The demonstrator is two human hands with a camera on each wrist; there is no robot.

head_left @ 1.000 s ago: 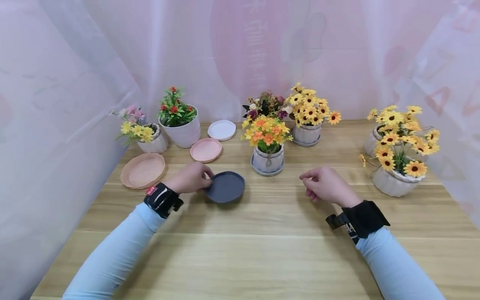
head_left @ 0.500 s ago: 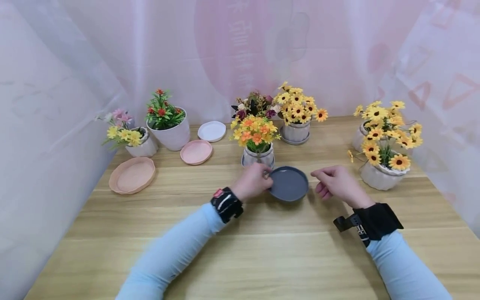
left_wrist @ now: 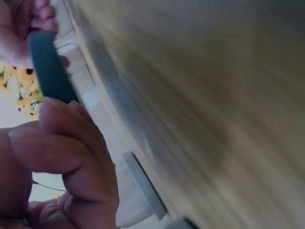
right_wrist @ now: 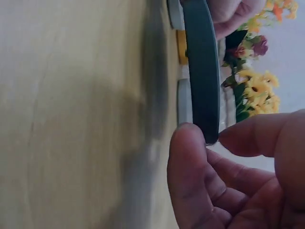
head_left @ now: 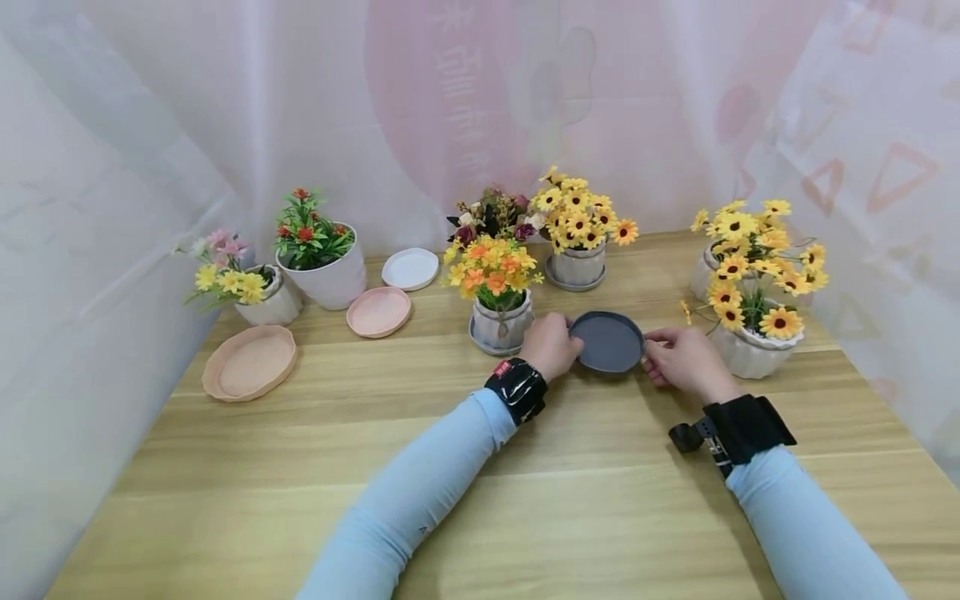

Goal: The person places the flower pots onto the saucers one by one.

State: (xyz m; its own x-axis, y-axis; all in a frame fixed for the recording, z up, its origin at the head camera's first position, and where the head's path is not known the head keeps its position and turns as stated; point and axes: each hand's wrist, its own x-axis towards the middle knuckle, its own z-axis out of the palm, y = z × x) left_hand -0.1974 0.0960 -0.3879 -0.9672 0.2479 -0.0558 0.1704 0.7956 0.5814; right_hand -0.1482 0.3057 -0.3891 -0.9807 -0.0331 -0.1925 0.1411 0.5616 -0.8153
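A dark grey round saucer (head_left: 609, 342) is held level over the table between both hands. My left hand (head_left: 552, 345) pinches its left rim, and the left wrist view shows the curled fingers (left_wrist: 71, 148) at the saucer's near end. On the opposite rim, my right hand (head_left: 690, 362) has thumb and fingertips on either side of the edge, as the right wrist view shows close up. A shadow (right_wrist: 155, 71) lies on the wood below the saucer. Left of the left hand stands a pot of orange and yellow flowers (head_left: 501, 322) on its own grey saucer.
Potted sunflowers (head_left: 756, 351) stand right of the right hand, with another sunflower pot (head_left: 579, 265) at the back. On the left are a peach saucer (head_left: 251, 362), a pink saucer (head_left: 379, 312), a white saucer (head_left: 410, 268), a red-flowered pot (head_left: 330, 279) and a pink-and-yellow-flowered pot (head_left: 272, 302).
My left hand has carried the dark saucer rightward across the table, past the orange-flowered pot. My right hand, earlier apart from it, now grips its right rim.
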